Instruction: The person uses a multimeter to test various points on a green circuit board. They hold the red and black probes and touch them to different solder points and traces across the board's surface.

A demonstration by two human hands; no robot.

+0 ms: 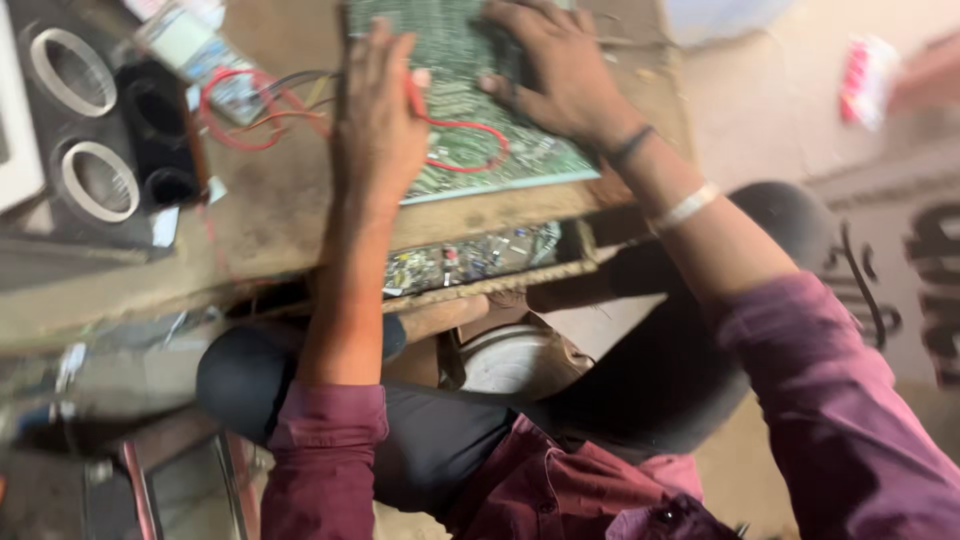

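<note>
A large green printed circuit board (pixel 470 110) is laid flat on the worn brown wooden surface (pixel 270 210), at the upper middle of the view. Its long axis appears to run away from the person, toward the top edge of the picture, where the far end is cut off; the near short edge is set just inside the front edge of the surface, tilted slightly down to the right.

The left hand (pixel 375 125) is placed over the board's left edge with the fingers stretched out and pointing away; it is open and flat, and nothing is seen to be gripped by it. The right hand (pixel 560 70) is spread palm-down on the upper right part of the board, fingers splayed and pressed on it, with nothing closed inside.

A thin red wire (pixel 470 150) is looped across the board between the two hands. Further red wires (pixel 245 115) are tangled on the surface to the left, beside a small pale rectangular package (pixel 185 40) with a blue patch near the top left. A black speaker box with two white rings (pixel 80 130) is seen at the far left. A second green board (pixel 470 258) is held in a shelf under the surface. At the upper right, a blurred red-and-white packet (pixel 865 75) lies on the floor.
</note>
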